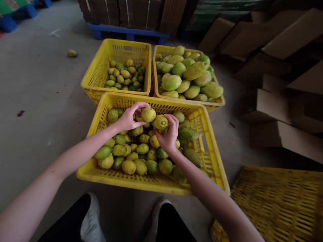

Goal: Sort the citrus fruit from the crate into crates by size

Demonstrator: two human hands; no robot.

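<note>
My left hand [131, 117] grips a yellow lemon [148, 114] between thumb and fingers. Close beside it, a greener lemon [160, 122] sits in my right hand [170, 131], whose fingers curl round its right side. Both hands are over the near yellow crate [141, 183], which holds many green and yellow lemons [128, 167] of mixed size. Larger, longer green fruits [189, 133] lie along its right side. My forearms hide part of the fruit.
Behind stand a yellow crate [87, 82] of small lemons and another [223, 101] heaped with large fruits. One lemon [72, 53] lies on the floor at left. Cardboard boxes [270, 104] crowd the right, above stacked yellow crates [280, 201]. A blue pallet [128, 32] is at the back.
</note>
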